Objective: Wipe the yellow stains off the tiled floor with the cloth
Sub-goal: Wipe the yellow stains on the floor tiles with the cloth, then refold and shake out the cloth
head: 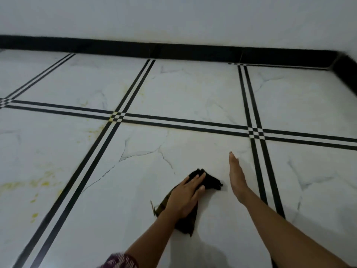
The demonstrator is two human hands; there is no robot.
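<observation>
Left hand flat on cloth, fingers together, pressing it to floor. Right hand just right of cloth, edge-on, fingers straight. Stains well left of cloth.

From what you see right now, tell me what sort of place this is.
Probably an indoor room of a home, seen at a corner. The tiled floor is glossy white marble-look with black double stripes, a black skirting runs along a plain white wall, and the left hand presses a dark cloth onto it.

white marbled tiled floor with black double lines, dark cloth lying on it, yellow stains at left
</observation>
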